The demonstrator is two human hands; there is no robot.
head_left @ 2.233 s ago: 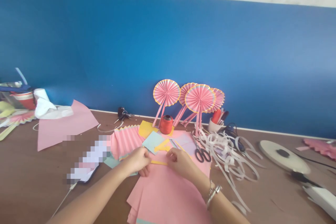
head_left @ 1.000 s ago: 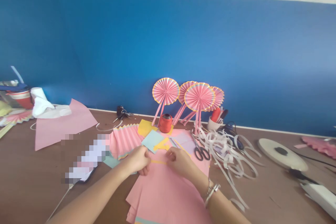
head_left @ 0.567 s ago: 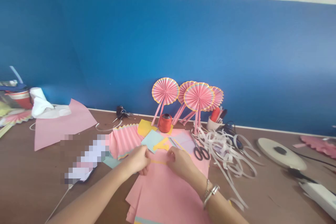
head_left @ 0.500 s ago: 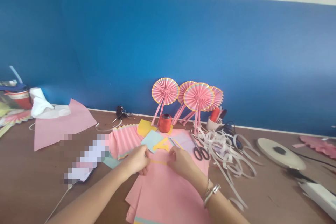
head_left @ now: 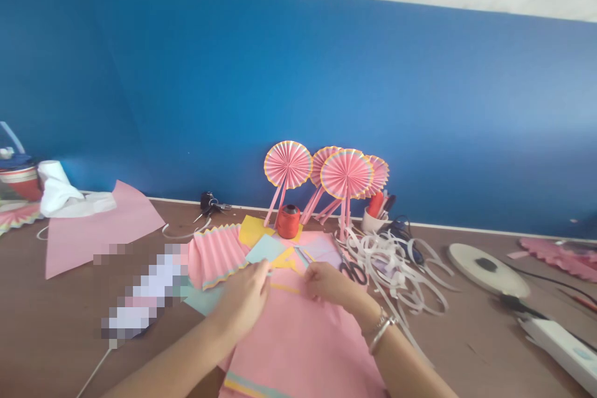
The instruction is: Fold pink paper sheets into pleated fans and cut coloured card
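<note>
A sheet of pink paper (head_left: 298, 339) lies in front of me on other pink sheets, a thin yellow strip along its far edge and blue and yellow bands at its near edge. With curled fingers, my left hand (head_left: 247, 298) closes on the sheet's far left corner; its fingertips are partly hidden. My right hand (head_left: 321, 280), wearing bracelets at the wrist, pinches the same far edge further right. Just beyond the hands are light blue paper (head_left: 265, 247), yellow scraps (head_left: 285, 259) and black-handled scissors (head_left: 353, 272).
Pink pleated paper (head_left: 217, 255) lies to the left. Round paper fans (head_left: 288, 165) stand behind a red thread spool (head_left: 288, 222). Curled white strips (head_left: 387, 261) spread at right, near a cream disc-shaped device (head_left: 487, 268) and a white power strip (head_left: 559, 348). A blue panel (head_left: 233, 87) closes the back.
The pink sheet has shifted and turned slightly, its banded near edge now further up on the left. My left hand has come nearer over its left side; my right hand has moved slightly right.
</note>
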